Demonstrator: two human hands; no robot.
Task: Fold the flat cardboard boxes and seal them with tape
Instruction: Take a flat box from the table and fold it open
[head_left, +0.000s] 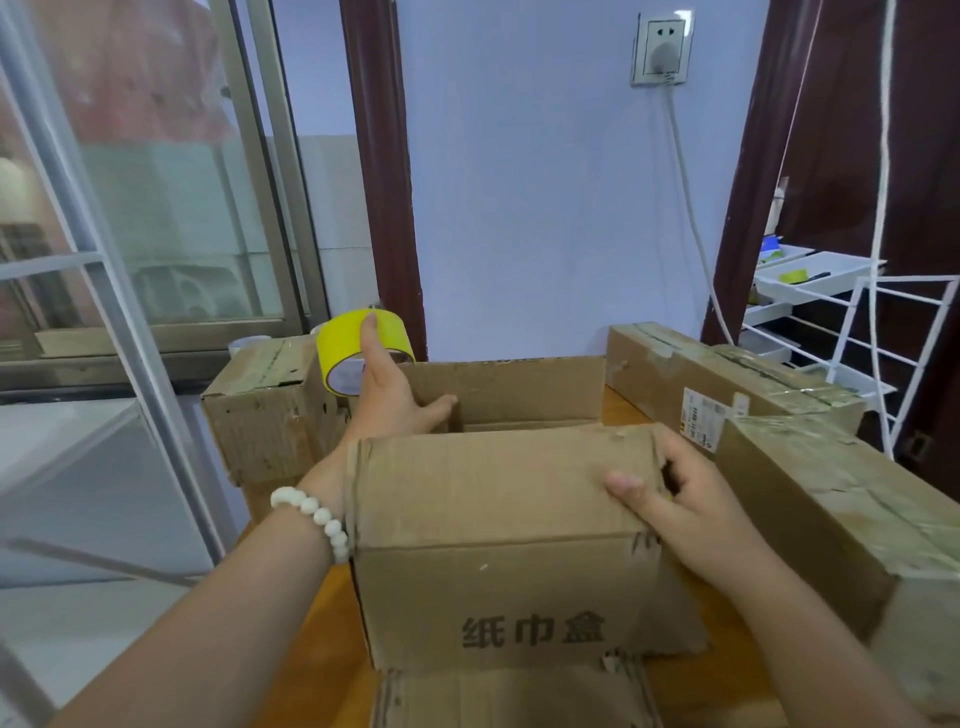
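A brown cardboard box (498, 561) with printed black characters on its near side stands on the wooden table in front of me. Its near top flap is folded inward and its far flap stands up. My right hand (680, 509) presses on the right end of the folded flap, thumb on top. My left hand (389, 389), with a white bead bracelet on the wrist, grips a roll of yellow tape (358, 348) beyond the box's far left corner, index finger laid over the roll.
A taped, worn box (265, 410) stands at the left. Two long taped boxes (727, 379) (841, 525) lie on the right. A white wire rack (872, 338) stands at the far right. A sliding glass door is on the left.
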